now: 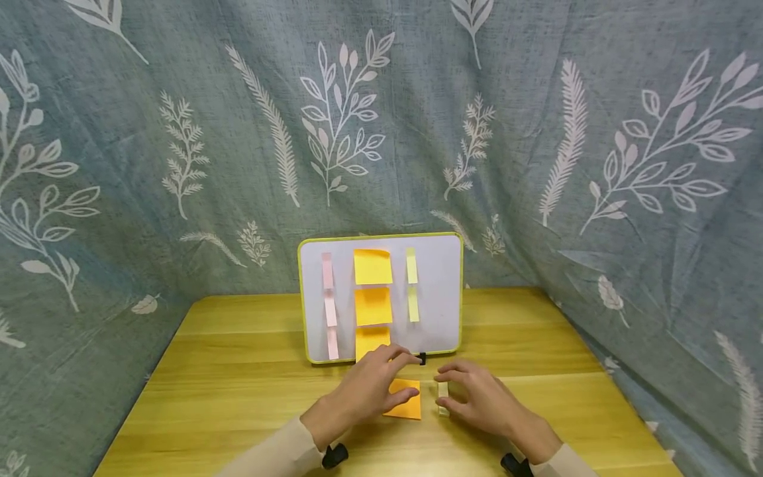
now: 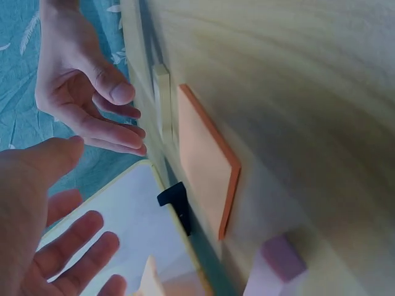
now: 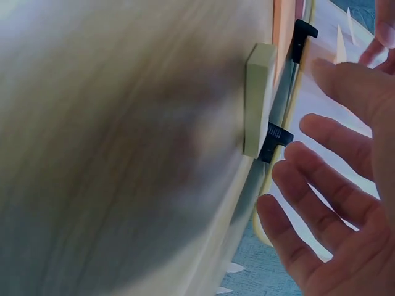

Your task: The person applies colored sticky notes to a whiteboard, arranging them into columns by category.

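Observation:
My left hand (image 1: 372, 384) hovers above a square orange sticky note pad (image 1: 410, 409) on the table, fingers relaxed and holding nothing. Over the narrow pale yellow sticky note pad (image 1: 443, 389), my right hand (image 1: 479, 401) hangs with loosely bent fingers. The right wrist view shows a gap between those fingers and the pale yellow pad (image 3: 259, 102). A small pink pad (image 2: 284, 259) shows beyond the orange pad (image 2: 207, 163) in the left wrist view; my left hand hides it in the head view.
Behind the hands a whiteboard (image 1: 438, 298) with a yellow-green frame leans upright on black feet (image 1: 422, 358). It bears a column of pink strips (image 1: 330, 308), one of yellow-orange square notes (image 1: 373, 306), and two pale yellow strips (image 1: 413, 303). A patterned curtain (image 1: 381, 132) surrounds the wooden table (image 1: 238, 371).

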A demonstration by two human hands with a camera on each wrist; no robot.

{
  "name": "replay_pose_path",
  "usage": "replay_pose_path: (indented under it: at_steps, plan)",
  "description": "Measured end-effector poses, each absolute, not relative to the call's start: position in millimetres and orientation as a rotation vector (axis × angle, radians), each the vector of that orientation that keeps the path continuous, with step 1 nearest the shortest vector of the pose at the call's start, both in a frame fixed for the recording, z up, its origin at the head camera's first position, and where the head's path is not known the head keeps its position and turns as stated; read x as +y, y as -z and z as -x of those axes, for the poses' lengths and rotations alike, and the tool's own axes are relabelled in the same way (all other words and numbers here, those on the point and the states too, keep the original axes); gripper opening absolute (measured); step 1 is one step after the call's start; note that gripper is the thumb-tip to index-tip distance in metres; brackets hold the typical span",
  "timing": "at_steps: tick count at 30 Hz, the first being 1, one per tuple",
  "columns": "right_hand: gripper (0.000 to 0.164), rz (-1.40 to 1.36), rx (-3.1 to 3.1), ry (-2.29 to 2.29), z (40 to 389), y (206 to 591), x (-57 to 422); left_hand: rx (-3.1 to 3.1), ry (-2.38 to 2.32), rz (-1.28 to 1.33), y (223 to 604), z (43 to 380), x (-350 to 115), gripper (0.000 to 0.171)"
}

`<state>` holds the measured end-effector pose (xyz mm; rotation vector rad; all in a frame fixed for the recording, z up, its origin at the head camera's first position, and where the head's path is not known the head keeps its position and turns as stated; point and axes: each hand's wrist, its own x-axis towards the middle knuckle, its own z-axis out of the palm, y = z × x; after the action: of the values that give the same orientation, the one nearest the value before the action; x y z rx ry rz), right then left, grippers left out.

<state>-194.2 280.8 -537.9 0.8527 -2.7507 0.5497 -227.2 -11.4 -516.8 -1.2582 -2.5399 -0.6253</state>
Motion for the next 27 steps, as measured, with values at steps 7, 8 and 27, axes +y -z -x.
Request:
replay_pose_path:
  at_steps: [7,8,27]
  plan:
    - [0.037,-0.86,-2.822,-0.496,188.3,544.9,284.7,-2.638,0.611,1.288,532.8,225.0,-5.0,0.051]
    - [0.038,-0.858,-2.83,-0.496,188.2,545.2,284.7,-2.646,0.609,1.285,533.8,224.9,-4.7,0.05]
    - [0.037,-0.956,-2.911,-0.536,198.3,539.8,285.9,-2.748,0.534,1.288,545.1,217.6,6.8,0.049]
